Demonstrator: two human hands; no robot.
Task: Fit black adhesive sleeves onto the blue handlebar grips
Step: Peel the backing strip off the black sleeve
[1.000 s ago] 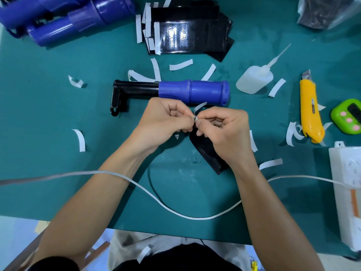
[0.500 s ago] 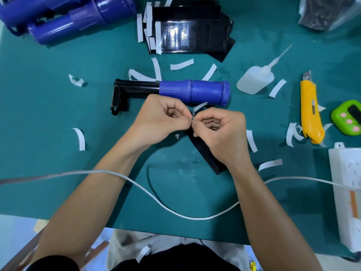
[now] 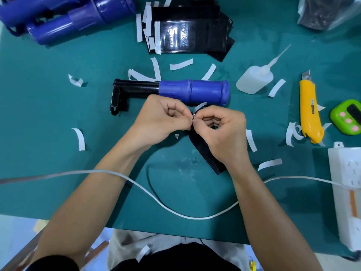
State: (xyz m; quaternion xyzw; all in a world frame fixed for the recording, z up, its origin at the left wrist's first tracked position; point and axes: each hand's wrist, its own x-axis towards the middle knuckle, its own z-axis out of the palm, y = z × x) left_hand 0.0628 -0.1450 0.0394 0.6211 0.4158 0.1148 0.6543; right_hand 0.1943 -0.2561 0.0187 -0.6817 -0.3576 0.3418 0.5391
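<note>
While left hand [image 3: 158,120] apparently pinches its strip [image 3: 200,106], black sleeve [image 3: 207,153] underlies right hand [image 3: 222,133].

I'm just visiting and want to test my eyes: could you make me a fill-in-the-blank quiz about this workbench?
The utility knife is ____. The left hand and right hand together pinch a ____ paper strip. The sleeve under the right hand is ____. Missing: yellow; white; black.
</note>
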